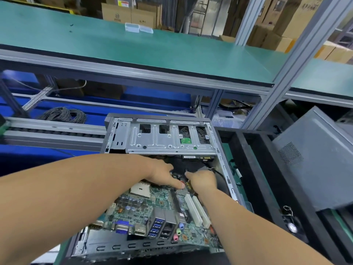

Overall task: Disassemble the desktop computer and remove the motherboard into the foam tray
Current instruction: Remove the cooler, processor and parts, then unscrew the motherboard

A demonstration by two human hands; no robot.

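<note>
The open desktop case lies on the bench with its silver drive cage at the far end. The green motherboard sits inside, its port side toward me and raised over the rear panel. My left hand grips the board's far edge, thumb on top and fingers over the edge. My right hand is beside it, fingers curled round a small yellow and black cable end at the board's far edge. The black foam tray stands directly right of the case.
A grey case side panel leans over the tray's right part. Black cables run inside the case near my right hand. A coil of cable lies beyond the conveyor rail at left. A green shelf spans overhead behind.
</note>
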